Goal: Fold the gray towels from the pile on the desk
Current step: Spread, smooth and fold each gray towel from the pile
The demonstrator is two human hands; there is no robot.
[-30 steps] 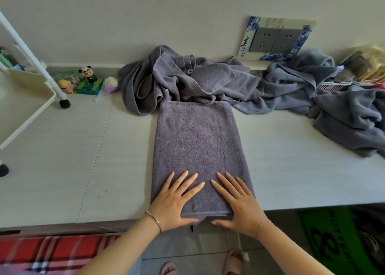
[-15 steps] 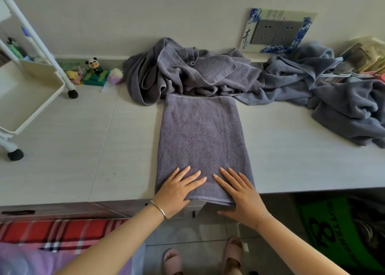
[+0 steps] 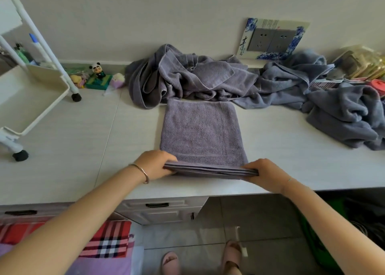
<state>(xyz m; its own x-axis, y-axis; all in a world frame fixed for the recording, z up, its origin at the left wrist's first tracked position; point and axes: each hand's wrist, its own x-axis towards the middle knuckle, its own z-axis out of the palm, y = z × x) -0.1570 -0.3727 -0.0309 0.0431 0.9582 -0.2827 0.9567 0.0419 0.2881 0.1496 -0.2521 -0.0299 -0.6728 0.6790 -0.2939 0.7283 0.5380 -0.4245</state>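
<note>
A folded gray towel (image 3: 201,133) lies flat on the white desk (image 3: 83,149), its far edge touching the pile of unfolded gray towels (image 3: 198,74) by the wall. The left hand (image 3: 155,165) grips its near left corner and the right hand (image 3: 263,173) its near right corner, raising the layered near edge. The terry looks soft, limp and light, so gripping both corners should stop the layers sagging or slipping apart.

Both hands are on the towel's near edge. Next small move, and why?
Probably lift that edge and carry it to the far edge: the left hand and right hand grip the near corners of the towel, and the rest lies flat.
</note>
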